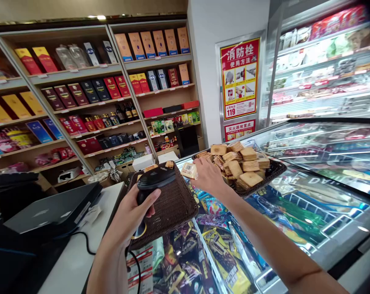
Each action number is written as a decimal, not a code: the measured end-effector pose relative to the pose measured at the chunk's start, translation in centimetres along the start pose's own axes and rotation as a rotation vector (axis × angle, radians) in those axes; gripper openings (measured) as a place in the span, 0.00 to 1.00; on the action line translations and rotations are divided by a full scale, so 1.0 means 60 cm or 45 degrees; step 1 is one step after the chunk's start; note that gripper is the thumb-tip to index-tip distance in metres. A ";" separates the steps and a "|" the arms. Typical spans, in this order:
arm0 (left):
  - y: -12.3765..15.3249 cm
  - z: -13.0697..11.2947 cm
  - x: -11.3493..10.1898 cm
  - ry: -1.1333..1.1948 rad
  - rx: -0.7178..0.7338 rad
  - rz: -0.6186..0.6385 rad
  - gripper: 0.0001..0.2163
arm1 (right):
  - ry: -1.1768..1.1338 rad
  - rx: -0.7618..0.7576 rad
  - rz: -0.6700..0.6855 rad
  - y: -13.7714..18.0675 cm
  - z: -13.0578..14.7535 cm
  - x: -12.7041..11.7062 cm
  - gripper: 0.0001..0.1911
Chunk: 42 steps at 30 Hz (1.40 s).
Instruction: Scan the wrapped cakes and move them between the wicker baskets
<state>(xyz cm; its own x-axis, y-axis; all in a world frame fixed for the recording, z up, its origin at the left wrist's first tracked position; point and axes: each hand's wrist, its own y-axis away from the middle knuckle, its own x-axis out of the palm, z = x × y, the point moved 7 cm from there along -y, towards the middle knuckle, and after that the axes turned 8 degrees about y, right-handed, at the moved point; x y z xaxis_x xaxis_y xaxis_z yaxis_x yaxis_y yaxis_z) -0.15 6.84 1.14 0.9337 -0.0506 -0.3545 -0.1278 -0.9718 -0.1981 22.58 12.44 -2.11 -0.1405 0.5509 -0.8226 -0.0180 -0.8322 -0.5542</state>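
In the lower middle of the frame, the left hand (128,218) grips a black scanner (152,183) over a dark basket (172,208). The right hand (208,175) pinches a small wrapped snack (189,170) at the centre, just beside a basket of snacks (273,169) on the glass freezer (326,228).

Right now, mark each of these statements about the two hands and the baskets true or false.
1. The left hand grips a black barcode scanner. True.
2. The right hand is empty. False: it holds a small wrapped packet.
3. The basket of wrapped packets sits on the glass freezer lid. True.
4. The scanner's cable is white. False: the cable is black.
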 end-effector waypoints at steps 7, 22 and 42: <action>0.001 -0.007 -0.002 -0.049 0.012 -0.044 0.23 | 0.181 0.366 -0.154 -0.016 -0.162 -0.045 0.24; -0.013 0.013 -0.059 -0.181 0.032 -0.213 0.24 | 0.223 0.761 -0.138 -0.001 -0.258 -0.026 0.23; 0.009 0.043 -0.157 -0.167 -0.072 -0.453 0.24 | -0.307 0.079 0.710 -0.080 0.346 0.275 0.45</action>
<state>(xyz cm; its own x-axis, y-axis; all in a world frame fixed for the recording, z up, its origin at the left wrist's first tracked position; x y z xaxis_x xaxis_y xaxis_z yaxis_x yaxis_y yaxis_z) -9.91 7.37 2.00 0.8653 0.3186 -0.3870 0.2187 -0.9346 -0.2804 -0.23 24.23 -10.37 -0.3650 0.0071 -0.9310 0.0664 -0.9972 -0.0337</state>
